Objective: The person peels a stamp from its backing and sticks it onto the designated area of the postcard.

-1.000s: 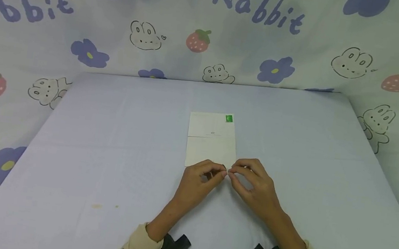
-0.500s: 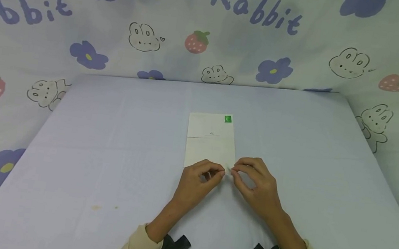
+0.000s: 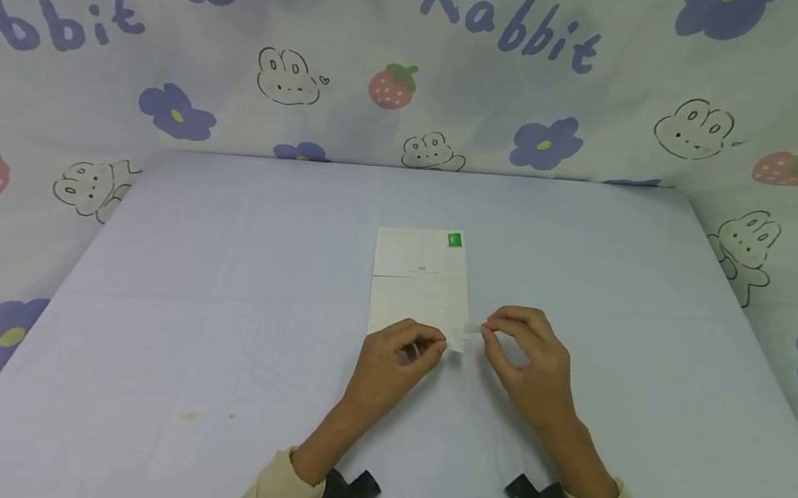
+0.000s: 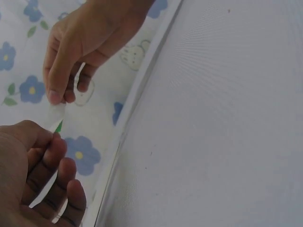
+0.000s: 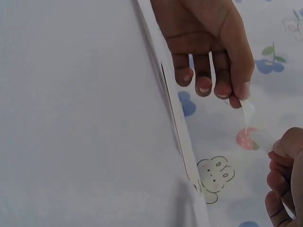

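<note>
My left hand pinches a small sticker between thumb and forefinger. Its white side shows in the right wrist view, and a sliver of its green face in the left wrist view. Just to the right, my right hand pinches a thin translucent film by its end. Film and sticker nearly meet; whether they still touch is hard to tell. Beyond the hands lies a cream envelope with a green stamp at its top right corner. My left hand covers part of its near edge.
The envelope lies on a white-covered table. Behind and around it hangs a cloth printed with rabbits, strawberries and blue flowers. Black wrist-worn devices extend from both sleeves.
My right hand has moved right and slightly away from me, drawing the film off the sticker and widening the gap between the hands. My left hand has barely moved.
</note>
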### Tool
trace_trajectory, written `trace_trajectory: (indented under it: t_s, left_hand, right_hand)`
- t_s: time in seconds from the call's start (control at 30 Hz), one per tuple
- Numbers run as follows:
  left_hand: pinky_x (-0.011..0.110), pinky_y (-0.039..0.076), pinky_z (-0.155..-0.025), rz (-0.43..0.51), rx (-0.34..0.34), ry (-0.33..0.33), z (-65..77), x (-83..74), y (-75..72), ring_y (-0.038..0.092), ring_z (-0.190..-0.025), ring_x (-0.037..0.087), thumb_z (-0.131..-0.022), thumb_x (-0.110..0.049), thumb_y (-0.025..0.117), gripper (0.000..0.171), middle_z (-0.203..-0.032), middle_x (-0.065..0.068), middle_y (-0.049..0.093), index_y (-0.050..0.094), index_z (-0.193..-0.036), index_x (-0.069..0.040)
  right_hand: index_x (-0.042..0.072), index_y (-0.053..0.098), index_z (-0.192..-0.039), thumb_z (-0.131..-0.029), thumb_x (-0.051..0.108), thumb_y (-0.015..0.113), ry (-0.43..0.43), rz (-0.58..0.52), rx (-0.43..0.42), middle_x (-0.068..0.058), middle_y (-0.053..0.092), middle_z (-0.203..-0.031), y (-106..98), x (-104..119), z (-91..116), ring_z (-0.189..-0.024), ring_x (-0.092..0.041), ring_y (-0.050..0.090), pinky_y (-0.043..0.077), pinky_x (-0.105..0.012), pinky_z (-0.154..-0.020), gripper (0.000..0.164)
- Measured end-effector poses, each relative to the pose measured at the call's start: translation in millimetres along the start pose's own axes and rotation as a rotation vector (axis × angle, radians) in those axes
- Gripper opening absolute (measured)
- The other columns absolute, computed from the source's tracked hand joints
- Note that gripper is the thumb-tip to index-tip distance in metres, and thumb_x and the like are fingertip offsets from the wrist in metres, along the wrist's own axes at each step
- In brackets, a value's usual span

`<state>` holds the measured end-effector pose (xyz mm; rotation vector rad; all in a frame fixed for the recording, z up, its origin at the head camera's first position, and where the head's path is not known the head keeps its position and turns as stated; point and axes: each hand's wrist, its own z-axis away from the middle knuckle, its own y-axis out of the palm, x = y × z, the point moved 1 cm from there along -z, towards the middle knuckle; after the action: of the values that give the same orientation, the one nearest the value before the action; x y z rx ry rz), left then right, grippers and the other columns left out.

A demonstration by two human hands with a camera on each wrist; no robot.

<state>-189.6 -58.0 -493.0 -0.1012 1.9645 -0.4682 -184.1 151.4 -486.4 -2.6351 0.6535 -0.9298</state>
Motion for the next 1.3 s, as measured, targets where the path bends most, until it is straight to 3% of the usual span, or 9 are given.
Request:
trace_trajectory:
  t_s: [0.1,0.23,0.33,0.47,0.57,0.7,1.0,1.17,1.3]
  left_hand:
    - [0.027,0.053,-0.065,0.005,-0.005,0.0,-0.3,0.1,0.5,0.06,-0.077,0.009,-0.093,-0.013,0.073,0.004,-0.085,-0.008,0.065,0.075,-0.097,-0.013]
    - [0.027,0.054,-0.065,0.02,-0.004,0.001,-1.1,-0.3,1.2,0.06,-0.078,0.01,-0.094,-0.012,0.072,0.004,-0.086,-0.008,0.066,0.075,-0.097,-0.012]
    - [0.027,0.054,-0.066,0.023,0.004,-0.006,-1.2,-0.4,1.8,0.06,-0.079,0.009,-0.094,-0.012,0.072,0.005,-0.085,-0.009,0.065,0.075,-0.097,-0.012]
    - [0.027,0.053,-0.066,0.025,0.006,-0.011,-0.7,-0.1,2.5,0.06,-0.079,0.009,-0.094,-0.012,0.072,0.004,-0.085,-0.009,0.065,0.075,-0.097,-0.013]
    - [0.027,0.054,-0.066,0.025,0.009,-0.003,-1.2,1.2,3.3,0.06,-0.079,0.009,-0.095,-0.014,0.071,0.005,-0.086,-0.009,0.065,0.075,-0.098,-0.013]
    - [0.027,0.054,-0.066,0.009,0.007,0.008,-2.5,3.2,3.5,0.06,-0.078,0.008,-0.096,-0.016,0.07,0.006,-0.085,-0.009,0.065,0.075,-0.098,-0.013]
    - [0.026,0.054,-0.066,-0.003,-0.006,-0.002,-1.5,5.1,1.2,0.061,-0.079,0.008,-0.096,-0.015,0.07,0.005,-0.086,-0.009,0.065,0.075,-0.098,-0.014]
    - [0.025,0.054,-0.067,-0.003,-0.011,-0.001,-1.8,4.8,0.5,0.061,-0.079,0.008,-0.096,-0.016,0.07,0.005,-0.086,-0.009,0.065,0.075,-0.098,-0.014]
    - [0.026,0.054,-0.068,0.004,-0.017,-0.017,-1.6,5.3,0.5,0.061,-0.079,0.008,-0.096,-0.016,0.07,0.006,-0.086,-0.009,0.065,0.075,-0.098,-0.014]
  right_hand:
    - [0.0,0.074,-0.093,-0.084,-0.003,0.075,0.011,0.024,-0.016,-0.011,0.067,-0.103,-3,-6,0,-0.096,-0.027,0.064,0.048,-0.017,-0.091,0.01]
    - [-0.001,0.073,-0.09,-0.077,-0.012,0.077,0.003,0.099,-0.033,-0.013,0.066,-0.101,-7,-17,0,-0.095,-0.028,0.063,0.047,-0.017,-0.09,0.018]
    - [-0.004,0.072,-0.088,-0.075,-0.016,0.077,-0.042,0.189,-0.029,-0.016,0.065,-0.098,-10,-27,-2,-0.092,-0.031,0.062,0.048,-0.024,-0.083,0.018]
    - [-0.008,0.072,-0.087,-0.083,-0.009,0.073,-0.116,0.324,0.021,-0.017,0.065,-0.097,-12,-37,-6,-0.087,-0.036,0.061,0.044,-0.041,-0.07,0.004]
    - [-0.008,0.073,-0.086,-0.084,-0.006,0.073,-0.144,0.388,0.054,-0.017,0.065,-0.095,-12,-41,-9,-0.084,-0.035,0.061,0.043,-0.046,-0.066,0.003]
    - [-0.007,0.073,-0.085,-0.079,-0.008,0.077,-0.14,0.405,0.1,-0.016,0.065,-0.094,-10,-42,-10,-0.084,-0.033,0.062,0.045,-0.046,-0.067,0.007]
    - [-0.001,0.075,-0.089,-0.083,0.003,0.078,-0.106,0.432,0.31,-0.011,0.066,-0.1,-3,-41,-6,-0.098,-0.029,0.06,0.048,-0.048,-0.083,0.008]
    - [0.001,0.074,-0.094,-0.082,0.003,0.077,-0.071,0.386,0.301,-0.011,0.065,-0.104,-3,-43,-6,-0.102,-0.029,0.059,0.046,-0.048,-0.084,0.013]
    - [0.001,0.073,-0.1,-0.081,0.004,0.079,-0.062,0.28,0.255,-0.012,0.064,-0.108,-3,-41,-6,-0.101,-0.029,0.059,0.044,-0.044,-0.083,0.02]
